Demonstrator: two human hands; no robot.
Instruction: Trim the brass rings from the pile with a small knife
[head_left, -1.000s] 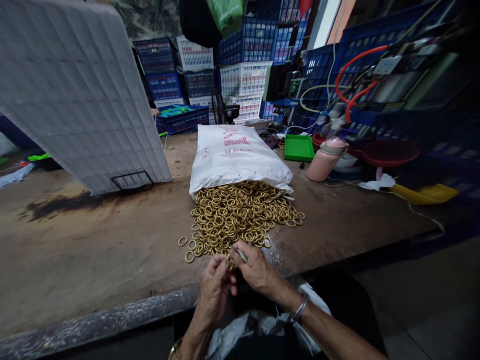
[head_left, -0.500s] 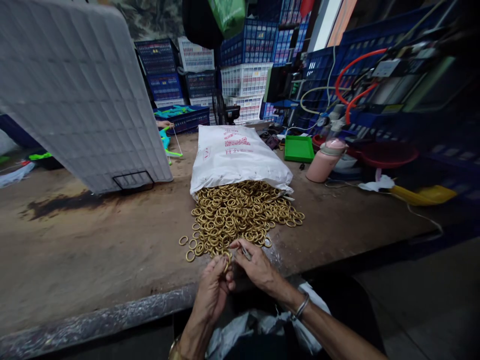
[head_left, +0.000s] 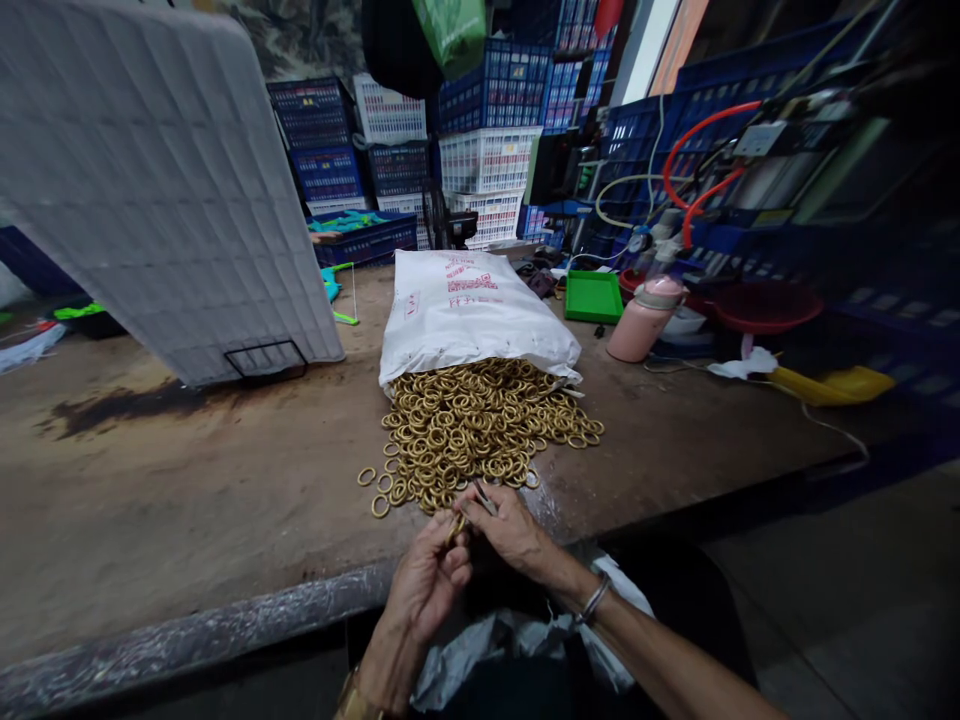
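Note:
A heap of brass rings (head_left: 476, 425) spills from an open white sack (head_left: 469, 310) across the worn wooden bench (head_left: 187, 490). At the near edge of the heap my left hand (head_left: 431, 580) is closed, pinching one brass ring (head_left: 455, 523) between thumb and fingers. My right hand (head_left: 510, 530) is closed round a small thin metal tool (head_left: 485, 497), its tip close to the ring. Both hands meet just above the bench's front edge. A bracelet sits on my right wrist.
A grey ribbed panel (head_left: 157, 180) leans at the left. A green tray (head_left: 594, 297), a pink flask (head_left: 645, 318) and a red bowl (head_left: 765, 305) stand at the right. Blue and white crates (head_left: 487, 130) are stacked behind. A plastic bag (head_left: 517, 645) lies in my lap.
My hands have shifted slightly while working the ring against the tool. At the back left, a green and blue thing and a thin rod have come into view beside the panel.

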